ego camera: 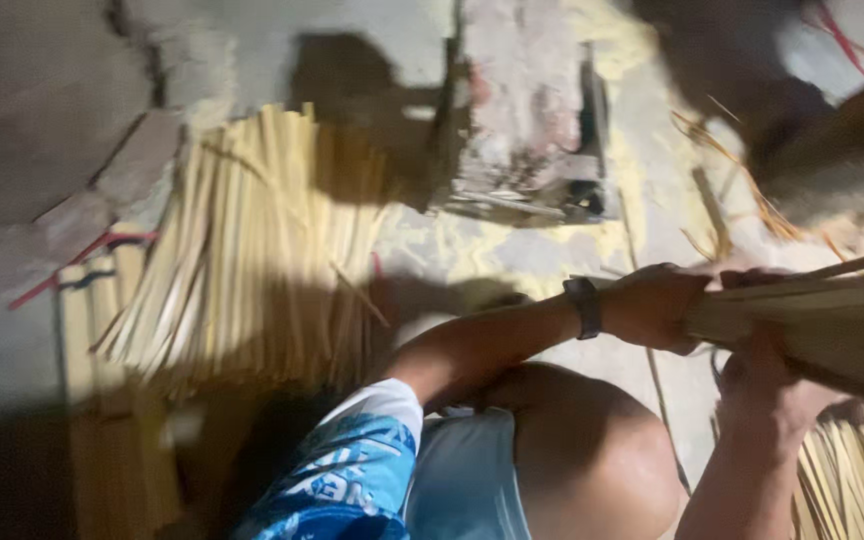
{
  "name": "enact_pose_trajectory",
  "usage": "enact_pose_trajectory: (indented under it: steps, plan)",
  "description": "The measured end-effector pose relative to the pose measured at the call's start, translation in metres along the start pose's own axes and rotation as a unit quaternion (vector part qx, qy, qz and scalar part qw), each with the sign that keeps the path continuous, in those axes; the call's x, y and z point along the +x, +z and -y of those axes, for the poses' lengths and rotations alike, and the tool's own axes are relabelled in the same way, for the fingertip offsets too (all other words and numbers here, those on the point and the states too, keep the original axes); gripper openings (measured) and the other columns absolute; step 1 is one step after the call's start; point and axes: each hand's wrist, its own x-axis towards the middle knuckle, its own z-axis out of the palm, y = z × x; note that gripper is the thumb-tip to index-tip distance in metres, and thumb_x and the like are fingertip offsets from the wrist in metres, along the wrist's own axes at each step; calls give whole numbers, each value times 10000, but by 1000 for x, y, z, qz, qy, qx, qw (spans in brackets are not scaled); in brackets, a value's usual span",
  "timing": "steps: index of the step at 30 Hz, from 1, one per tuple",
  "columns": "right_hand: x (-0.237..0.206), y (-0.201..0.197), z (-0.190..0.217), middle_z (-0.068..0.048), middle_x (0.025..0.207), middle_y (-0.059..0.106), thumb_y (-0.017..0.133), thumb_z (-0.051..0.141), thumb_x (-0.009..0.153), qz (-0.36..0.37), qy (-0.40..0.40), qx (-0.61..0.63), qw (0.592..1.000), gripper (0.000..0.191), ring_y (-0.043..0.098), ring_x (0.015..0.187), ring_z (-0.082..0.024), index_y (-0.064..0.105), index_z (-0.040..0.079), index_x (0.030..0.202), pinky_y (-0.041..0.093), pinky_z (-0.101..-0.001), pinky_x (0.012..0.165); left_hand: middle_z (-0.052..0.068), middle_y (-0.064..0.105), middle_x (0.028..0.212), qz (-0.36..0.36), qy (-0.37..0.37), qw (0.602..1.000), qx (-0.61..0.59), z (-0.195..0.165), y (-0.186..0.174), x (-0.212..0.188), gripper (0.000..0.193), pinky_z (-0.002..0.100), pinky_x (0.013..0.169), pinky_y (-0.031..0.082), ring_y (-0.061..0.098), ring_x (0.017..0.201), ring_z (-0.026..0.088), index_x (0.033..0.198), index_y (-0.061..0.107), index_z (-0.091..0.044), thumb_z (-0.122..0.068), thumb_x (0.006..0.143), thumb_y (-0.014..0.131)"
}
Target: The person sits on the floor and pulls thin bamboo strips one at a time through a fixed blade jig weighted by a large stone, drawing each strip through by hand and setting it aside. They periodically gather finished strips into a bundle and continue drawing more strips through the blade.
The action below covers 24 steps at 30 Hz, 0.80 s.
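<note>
Nearest the camera are a bare knee (592,460) and blue patterned shorts (342,485), with the person seated low over the floor (512,255).

Just beyond the knee, both hands work at the right side of the view. The right hand (767,385) comes up from below and wraps its grip around the underside of a bundle of pale bamboo strips (832,320), fingers clamped on it. The left hand (657,305), a dark band on its wrist (583,306), meets the same bundle from the side; its grip also looks closed on the strips, though blur softens the fingers. The bundle runs off to the right edge, held above the floor and tilted slightly.

To do this well (judging from the hold alone), the two hands should stay close together and squeeze evenly, so the strips lie parallel and none slide out of the end.

Below the right forearm lie more loose strips (857,480). Farther off to the left, a large fanned pile of strips (252,250) rests on the floor. Beyond it stands a grimy metal machine (527,130), with stray fibres (742,190) scattered to its right.
</note>
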Motion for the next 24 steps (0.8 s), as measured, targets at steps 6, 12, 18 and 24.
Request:
enact_pose_trajectory:
  steps: [6, 12, 18, 24]
  plan:
    - [-23, -33, -32, -61, 1164, 609, 730, 19, 1022, -113, 130, 269, 948, 377, 632, 1069, -184, 502, 56, 1320, 541, -364, 980, 115, 762, 947, 114, 99, 974, -169, 30, 72, 49, 595, 369, 793, 622, 751, 855, 234, 1173, 648, -73, -286, 669, 884]
    - [-19, -75, -36, -91, 1113, 624, 712, -43, 945, -246, 124, 290, 917, 402, 624, 994, -194, 569, 10, 1318, 538, -333, 956, 163, 723, 1094, 56, 151, 951, -264, -2, 82, 83, 899, 342, 814, 637, 755, 913, 224, 1473, 454, -57, -217, 689, 863]
    - [-20, -86, -59, -89, 1207, 622, 807, -59, 920, -264, 148, 192, 934, 494, 620, 1080, -205, 563, 13, 1344, 565, -357, 1010, 151, 724, 1105, 116, 168, 941, -271, 15, 90, 98, 892, 350, 842, 618, 732, 883, 234, 1450, 477, -61, -248, 689, 902]
    - [-37, -49, -91, -118, 1235, 694, 880, 138, 802, -132, 185, 130, 965, 524, 687, 1088, -208, 644, 14, 1253, 595, -402, 1010, 100, 757, 1136, 159, 76, 973, -149, 54, 104, 55, 687, 354, 902, 603, 747, 1026, 249, 1241, 662, -119, -346, 680, 988]
